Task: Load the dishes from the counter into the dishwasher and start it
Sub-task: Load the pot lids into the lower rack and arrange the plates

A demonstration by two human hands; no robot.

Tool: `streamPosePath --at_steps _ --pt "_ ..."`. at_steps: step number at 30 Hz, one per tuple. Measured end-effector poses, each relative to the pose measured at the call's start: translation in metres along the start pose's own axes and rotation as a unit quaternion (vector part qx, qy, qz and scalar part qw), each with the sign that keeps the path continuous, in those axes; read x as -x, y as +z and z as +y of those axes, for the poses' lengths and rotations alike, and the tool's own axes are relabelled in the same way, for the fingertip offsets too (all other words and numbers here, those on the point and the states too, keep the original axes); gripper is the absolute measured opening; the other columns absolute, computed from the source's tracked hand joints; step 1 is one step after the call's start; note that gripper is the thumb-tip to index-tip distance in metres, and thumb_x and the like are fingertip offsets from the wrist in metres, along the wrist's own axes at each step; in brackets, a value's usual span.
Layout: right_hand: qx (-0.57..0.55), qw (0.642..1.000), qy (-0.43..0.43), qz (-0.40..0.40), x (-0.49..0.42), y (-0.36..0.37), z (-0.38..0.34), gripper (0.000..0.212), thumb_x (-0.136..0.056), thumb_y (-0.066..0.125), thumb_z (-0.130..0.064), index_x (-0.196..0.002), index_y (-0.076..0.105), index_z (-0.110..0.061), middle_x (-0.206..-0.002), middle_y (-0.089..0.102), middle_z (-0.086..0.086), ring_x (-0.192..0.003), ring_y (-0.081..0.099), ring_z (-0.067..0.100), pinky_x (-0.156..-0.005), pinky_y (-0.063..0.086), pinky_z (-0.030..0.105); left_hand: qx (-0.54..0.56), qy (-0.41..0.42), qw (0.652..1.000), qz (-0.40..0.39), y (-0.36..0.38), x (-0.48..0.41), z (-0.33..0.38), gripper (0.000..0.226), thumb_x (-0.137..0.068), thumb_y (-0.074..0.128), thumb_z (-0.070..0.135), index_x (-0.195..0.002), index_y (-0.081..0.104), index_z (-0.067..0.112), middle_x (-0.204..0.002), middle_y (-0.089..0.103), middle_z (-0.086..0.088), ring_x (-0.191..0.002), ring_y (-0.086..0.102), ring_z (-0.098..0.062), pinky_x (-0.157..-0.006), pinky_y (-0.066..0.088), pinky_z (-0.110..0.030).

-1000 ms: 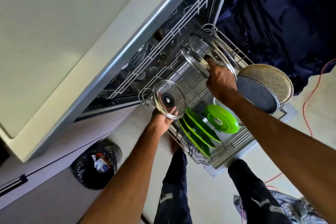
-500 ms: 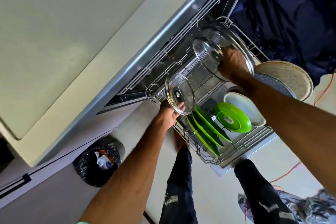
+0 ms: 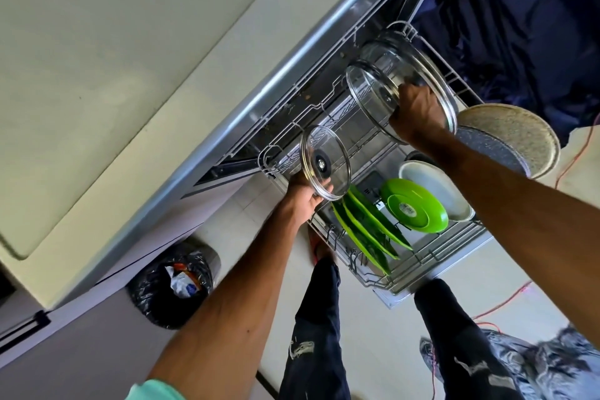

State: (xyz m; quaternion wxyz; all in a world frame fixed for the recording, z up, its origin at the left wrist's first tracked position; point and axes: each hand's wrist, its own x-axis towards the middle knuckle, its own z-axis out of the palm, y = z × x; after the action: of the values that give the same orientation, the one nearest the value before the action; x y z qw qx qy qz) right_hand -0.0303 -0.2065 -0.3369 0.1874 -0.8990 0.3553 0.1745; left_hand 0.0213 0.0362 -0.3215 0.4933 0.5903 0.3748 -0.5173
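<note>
The dishwasher's lower rack (image 3: 422, 273) is pulled out over the open door. My left hand (image 3: 303, 196) grips the rim of a small glass lid (image 3: 324, 161) with a black knob, held upright at the rack's left end. My right hand (image 3: 417, 110) holds a large glass lid (image 3: 373, 88) upright at the rack's far end, with a second large glass lid (image 3: 418, 58) right behind it. Green plates (image 3: 367, 227) stand on edge in the rack beside a green bowl (image 3: 414, 204) and a white plate (image 3: 431, 178).
Two speckled pans (image 3: 513, 136) lean at the rack's right side. The cream counter (image 3: 113, 58) runs along the left above the dishwasher. A black-lined trash bin (image 3: 175, 282) stands on the floor at the left. An orange cable (image 3: 500, 308) crosses the floor by my legs.
Both hands and their lids have stayed in the rack; my right hand has set the large lid further toward the far end. The camera has shifted, so the rack sits more to the right.
</note>
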Motion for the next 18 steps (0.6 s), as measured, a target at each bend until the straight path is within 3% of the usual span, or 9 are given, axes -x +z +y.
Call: streamPosePath --at_steps 4,8,12,15,18 --pt "0.007 1.0 0.005 -0.018 -0.003 -0.004 -0.004 0.041 -0.095 0.056 -0.013 -0.129 0.048 0.006 -0.123 0.056 0.027 -0.107 0.058 0.039 -0.09 0.052 0.043 0.001 0.009 1.0 -0.009 -0.002 -0.004 0.0 0.037 -0.098 0.055 -0.005 -0.134 0.057 0.003 -0.106 0.067 -0.009 -0.088 0.067 -0.019 -0.092 0.057 -0.032" --pt "0.029 0.999 -0.024 -0.03 -0.006 -0.014 -0.021 0.036 -0.095 0.056 -0.014 -0.124 0.049 0.006 -0.12 0.056 0.026 -0.108 0.056 0.041 -0.088 0.047 0.047 0.002 0.007 1.0 -0.019 0.002 -0.004 -0.003 0.038 -0.098 0.055 -0.003 -0.136 0.055 0.001 -0.126 0.063 -0.016 -0.092 0.066 -0.02 -0.102 0.053 -0.037" --pt "0.077 0.993 -0.076 -0.039 -0.015 -0.022 -0.032 0.043 -0.098 0.054 -0.016 -0.134 0.044 0.007 -0.127 0.055 0.023 -0.111 0.058 0.034 -0.087 0.056 0.041 -0.006 0.008 1.0 -0.015 0.006 -0.005 -0.003 0.037 -0.096 0.058 -0.004 -0.132 0.057 0.001 -0.113 0.064 -0.012 -0.09 0.065 -0.019 -0.1 0.054 -0.036" --pt "0.059 0.996 -0.063 -0.037 -0.024 -0.031 -0.026 0.039 -0.1 0.049 -0.017 -0.132 0.047 0.005 -0.128 0.056 0.023 -0.114 0.057 0.035 -0.091 0.051 0.042 -0.019 0.006 0.999 -0.025 0.009 -0.004 -0.004 0.021 -0.097 0.058 0.0 -0.118 0.063 0.003 -0.102 0.066 -0.009 -0.089 0.065 -0.019 -0.097 0.055 -0.036" --pt "0.027 0.997 -0.059 -0.032 -0.025 -0.031 -0.018 0.032 -0.098 0.05 -0.013 -0.127 0.051 0.002 -0.122 0.06 0.022 -0.108 0.06 0.034 -0.09 0.048 0.04 -0.023 -0.002 0.999 -0.026 0.011 -0.007 -0.004 0.01 -0.098 0.058 0.004 -0.103 0.066 0.008 -0.101 0.067 -0.009 -0.088 0.065 -0.019 -0.103 0.052 -0.04"
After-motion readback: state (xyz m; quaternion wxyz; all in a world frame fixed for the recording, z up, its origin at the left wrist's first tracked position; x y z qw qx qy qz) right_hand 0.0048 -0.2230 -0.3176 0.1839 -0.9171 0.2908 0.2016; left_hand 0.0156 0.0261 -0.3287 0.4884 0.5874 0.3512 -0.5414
